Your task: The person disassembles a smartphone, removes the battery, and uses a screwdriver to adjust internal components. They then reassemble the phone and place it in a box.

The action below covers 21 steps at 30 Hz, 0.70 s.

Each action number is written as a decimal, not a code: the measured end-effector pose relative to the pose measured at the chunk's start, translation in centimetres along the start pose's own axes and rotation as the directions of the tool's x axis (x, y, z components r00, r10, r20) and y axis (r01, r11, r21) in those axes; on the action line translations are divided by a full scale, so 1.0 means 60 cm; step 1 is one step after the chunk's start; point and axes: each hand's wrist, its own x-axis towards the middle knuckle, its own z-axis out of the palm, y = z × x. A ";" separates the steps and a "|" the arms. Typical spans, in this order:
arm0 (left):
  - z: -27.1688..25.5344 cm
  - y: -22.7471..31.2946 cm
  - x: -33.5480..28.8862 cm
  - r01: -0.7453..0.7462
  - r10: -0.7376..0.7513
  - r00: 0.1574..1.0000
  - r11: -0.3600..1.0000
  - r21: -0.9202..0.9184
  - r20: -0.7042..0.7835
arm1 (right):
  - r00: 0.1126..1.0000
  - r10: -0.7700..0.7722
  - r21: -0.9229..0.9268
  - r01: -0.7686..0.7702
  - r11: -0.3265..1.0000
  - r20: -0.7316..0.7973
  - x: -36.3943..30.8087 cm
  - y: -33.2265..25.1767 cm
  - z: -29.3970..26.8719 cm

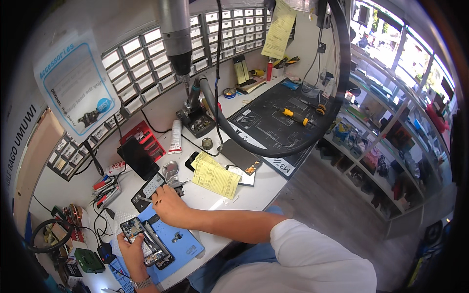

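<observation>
on a white desk [256,193], the left hand [133,250] is half-curled round an opened phone [151,248]; at its one o'clock, the right hand [169,205] bends inward, contents unclear.

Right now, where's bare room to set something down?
White bench between yellow papers, black mat and front edge; also the black mat left of the yellow-handled tool. Crowded: left of the opened phone, with pens, green box.
</observation>
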 end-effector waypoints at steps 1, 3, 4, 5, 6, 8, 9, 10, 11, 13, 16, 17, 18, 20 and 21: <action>-0.001 -0.009 -0.002 -0.025 0.025 0.999 0.999 0.033 -0.019 | 0.999 -0.003 0.034 0.004 0.999 -0.034 0.000 -0.002 -0.002; -0.001 -0.024 -0.002 -0.084 0.088 0.995 0.991 0.101 -0.040 | 0.997 0.004 0.142 0.006 0.990 -0.071 0.002 -0.002 -0.007; 0.000 -0.030 -0.001 -0.106 0.115 0.992 0.982 0.155 -0.048 | 0.995 -0.005 0.146 0.019 0.989 -0.095 0.003 -0.002 -0.009; -0.002 -0.032 0.001 -0.132 0.143 0.988 0.975 0.179 -0.052 | 0.995 -0.006 0.154 0.022 0.988 -0.104 0.004 -0.003 -0.011; -0.003 -0.033 0.003 -0.138 0.150 0.987 0.977 0.165 -0.062 | 0.993 -0.013 0.171 0.032 0.985 -0.114 0.005 -0.003 -0.011; -0.007 -0.030 0.004 -0.138 0.175 0.981 0.933 0.333 -0.082 | 0.986 -0.035 0.168 0.062 0.984 -0.161 0.007 -0.004 -0.010; -0.009 -0.028 0.002 -0.129 0.173 0.981 0.921 0.367 -0.090 | 0.982 -0.045 0.180 0.079 0.980 -0.186 0.007 -0.004 -0.009; -0.010 -0.024 0.001 -0.119 0.172 0.980 0.909 0.400 -0.100 | 0.984 -0.048 0.197 0.083 0.977 -0.174 0.009 -0.003 -0.006; -0.012 -0.019 -0.003 -0.092 0.166 0.980 0.861 0.500 -0.106 | 0.973 -0.060 0.217 0.109 0.970 -0.221 0.010 -0.003 -0.003; -0.012 -0.009 -0.013 -0.060 0.187 0.976 0.733 0.678 -0.115 | 0.968 -0.061 0.261 0.126 0.957 -0.243 0.013 -0.001 0.002; -0.003 0.006 -0.028 -0.026 0.185 0.973 0.681 0.732 -0.137 | 0.953 -0.093 0.313 0.186 0.931 -0.288 0.022 0.003 0.002; 0.000 0.011 -0.035 -0.023 0.193 0.972 0.643 0.765 -0.133 | 0.958 -0.105 0.364 0.200 0.910 -0.266 0.025 0.004 -0.003; 0.002 0.018 -0.042 0.003 0.168 0.976 0.619 0.785 -0.136 | 0.957 -0.123 0.395 0.223 0.891 -0.263 0.028 0.003 -0.010; 0.005 0.032 -0.061 0.095 0.078 0.983 0.560 0.823 -0.167 | 0.945 -0.124 0.412 0.246 0.877 -0.301 0.027 -0.004 -0.039; 0.008 0.038 -0.068 -0.018 0.236 0.965 0.509 0.861 -0.119 | 0.900 -0.218 0.370 0.363 0.855 -0.378 0.022 -0.009 -0.060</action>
